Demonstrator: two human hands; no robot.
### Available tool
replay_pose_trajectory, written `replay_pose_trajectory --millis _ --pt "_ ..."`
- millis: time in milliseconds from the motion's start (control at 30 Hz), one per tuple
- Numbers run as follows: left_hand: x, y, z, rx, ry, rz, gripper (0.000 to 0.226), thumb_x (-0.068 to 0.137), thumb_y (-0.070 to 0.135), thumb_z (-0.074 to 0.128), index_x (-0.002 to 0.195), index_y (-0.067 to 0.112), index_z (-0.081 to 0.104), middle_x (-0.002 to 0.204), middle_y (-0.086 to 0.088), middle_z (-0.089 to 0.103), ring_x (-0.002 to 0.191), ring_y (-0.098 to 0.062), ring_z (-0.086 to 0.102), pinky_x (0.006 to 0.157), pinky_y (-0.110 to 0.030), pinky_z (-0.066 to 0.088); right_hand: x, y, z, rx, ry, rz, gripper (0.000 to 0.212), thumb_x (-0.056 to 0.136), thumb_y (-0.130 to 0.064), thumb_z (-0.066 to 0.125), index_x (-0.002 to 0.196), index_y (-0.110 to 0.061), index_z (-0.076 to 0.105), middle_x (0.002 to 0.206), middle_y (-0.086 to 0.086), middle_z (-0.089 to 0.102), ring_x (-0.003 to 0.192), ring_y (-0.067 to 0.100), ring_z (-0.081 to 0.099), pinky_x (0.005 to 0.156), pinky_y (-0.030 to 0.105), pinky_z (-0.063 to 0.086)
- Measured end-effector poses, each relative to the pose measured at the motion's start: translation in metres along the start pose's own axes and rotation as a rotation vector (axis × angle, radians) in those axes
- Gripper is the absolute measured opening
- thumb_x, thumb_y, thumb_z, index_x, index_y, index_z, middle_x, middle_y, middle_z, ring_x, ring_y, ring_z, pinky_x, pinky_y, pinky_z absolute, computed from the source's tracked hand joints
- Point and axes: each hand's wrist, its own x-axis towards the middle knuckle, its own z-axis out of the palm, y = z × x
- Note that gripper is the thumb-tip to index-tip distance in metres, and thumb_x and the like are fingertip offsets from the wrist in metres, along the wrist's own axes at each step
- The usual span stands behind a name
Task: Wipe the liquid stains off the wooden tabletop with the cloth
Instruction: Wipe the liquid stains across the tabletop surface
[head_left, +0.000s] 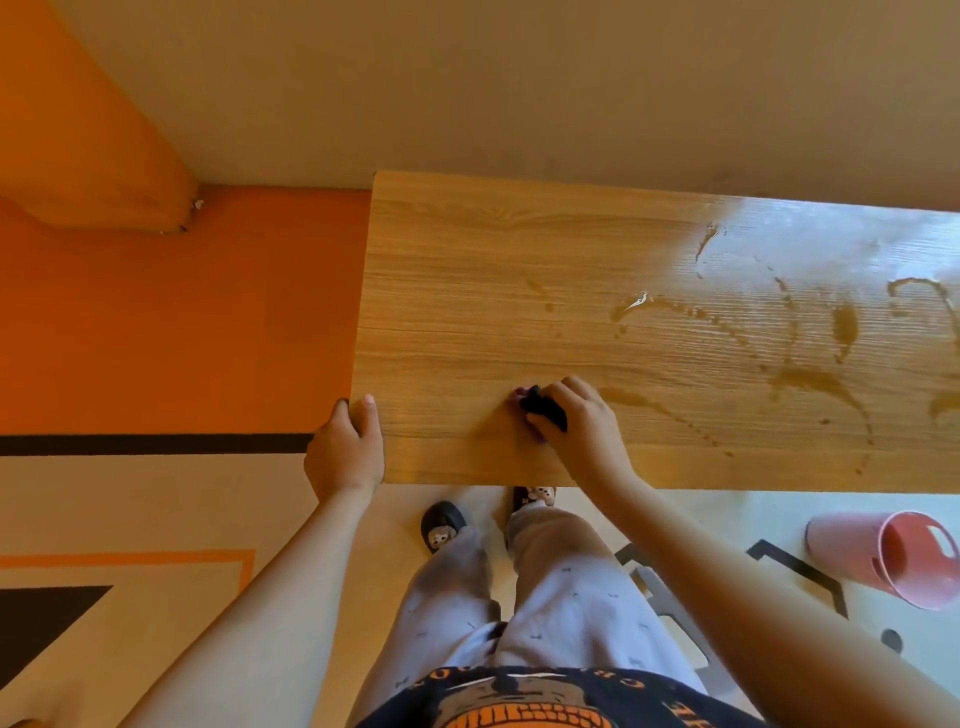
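The wooden tabletop (467, 291) fills the upper right of the head view. Brownish liquid stains (810, 382) and droplets streak its right half, with a wet sheen at the far right. My right hand (582, 421) grips a small dark cloth (543, 408) with a bit of pink showing, bunched against the wood near the front edge, just left of the nearest stain streak (631, 397). My left hand (345, 447) holds the table's near left corner, thumb on top and fingers curled over the edge.
A pink bucket (893, 558) lies on its side on the floor at the lower right. My legs and slippered feet (441, 525) stand at the table's front edge. Orange and beige carpet (182, 338) lies to the left.
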Motion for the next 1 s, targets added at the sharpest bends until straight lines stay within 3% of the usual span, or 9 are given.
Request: replay_pose_trajectory --millis 200,367,467,600,700,767,800,867,1000 --pt "0.001 0.000 0.001 0.014 0.000 -0.005 0.042 0.101 0.045 0.034 0.085 0.012 0.055 0.078 -0.003 0.056 0.069 -0.022 0.050 0.058 -0.030 0.035 -0.035 0.017 -0.018 -0.022 -0.258 -0.187 0.023 0.074 -0.012 0.076 0.095 -0.007 0.067 0.091 0.005 0.063 0.085 0.022 0.059 0.075 0.032 0.049" --pt "0.003 0.000 0.002 0.042 0.013 0.007 0.042 0.101 0.046 0.033 0.083 0.013 0.053 0.077 -0.003 0.056 0.068 -0.025 0.051 0.058 -0.031 0.037 0.015 0.036 -0.034 -0.106 -0.110 -0.088 0.022 0.079 -0.012 0.072 0.099 -0.004 0.066 0.094 0.010 0.063 0.089 0.028 0.057 0.077 0.040 0.050" --pt "0.002 0.000 0.001 0.100 0.031 0.004 0.043 0.100 0.047 0.031 0.084 0.015 0.052 0.076 -0.003 0.055 0.066 -0.025 0.050 0.057 -0.031 0.035 0.023 0.024 -0.025 -0.106 -0.026 -0.034 0.022 0.080 -0.012 0.070 0.100 -0.004 0.066 0.095 0.010 0.063 0.091 0.027 0.056 0.078 0.030 0.041" --pt "0.000 0.001 0.001 0.170 0.051 -0.004 0.042 0.100 0.048 0.029 0.085 0.014 0.050 0.075 -0.006 0.056 0.063 -0.026 0.049 0.054 -0.030 0.032 -0.022 0.009 -0.010 -0.049 -0.113 -0.144 0.021 0.076 -0.011 0.074 0.095 -0.006 0.067 0.092 0.007 0.064 0.087 0.025 0.059 0.077 0.033 0.048" --pt "-0.002 0.003 0.000 0.191 0.057 0.024 0.036 0.101 0.043 0.030 0.099 0.011 0.048 0.085 -0.011 0.060 0.065 -0.027 0.050 0.051 -0.028 0.028 -0.048 0.012 -0.009 -0.007 -0.228 -0.227 0.023 0.074 -0.016 0.077 0.094 -0.010 0.067 0.090 0.003 0.064 0.084 0.021 0.058 0.074 0.028 0.047" --pt "-0.002 0.007 -0.002 0.207 0.075 0.110 0.034 0.101 0.036 0.035 0.117 0.008 0.047 0.107 -0.015 0.061 0.083 -0.034 0.057 0.060 -0.036 0.041 -0.049 0.015 -0.011 -0.008 -0.313 -0.273 0.021 0.075 -0.018 0.076 0.093 -0.011 0.066 0.089 0.002 0.063 0.083 0.021 0.057 0.070 0.031 0.051" --pt "-0.001 0.011 -0.004 0.225 0.086 0.161 0.036 0.100 0.033 0.041 0.125 0.007 0.045 0.119 -0.016 0.057 0.099 -0.036 0.057 0.072 -0.042 0.046 -0.046 0.016 -0.014 -0.009 -0.351 -0.300 0.021 0.076 -0.018 0.076 0.093 -0.011 0.066 0.089 0.003 0.063 0.082 0.021 0.057 0.069 0.033 0.052" --pt "-0.003 0.022 -0.004 0.244 0.117 0.285 0.045 0.096 0.029 0.049 0.134 0.005 0.041 0.135 -0.017 0.048 0.122 -0.035 0.046 0.097 -0.047 0.040 -0.035 0.019 -0.019 0.002 -0.421 -0.350 0.020 0.077 -0.018 0.074 0.094 -0.010 0.067 0.089 0.004 0.063 0.081 0.022 0.058 0.068 0.033 0.052" --pt "0.004 0.051 0.012 0.233 0.091 0.491 0.047 0.095 0.027 0.048 0.136 0.004 0.041 0.142 -0.016 0.041 0.131 -0.032 0.038 0.107 -0.044 0.030 -0.001 0.021 -0.023 -0.023 -0.424 -0.395 0.023 0.078 -0.016 0.073 0.098 -0.006 0.067 0.091 0.007 0.064 0.084 0.023 0.059 0.073 0.031 0.050"
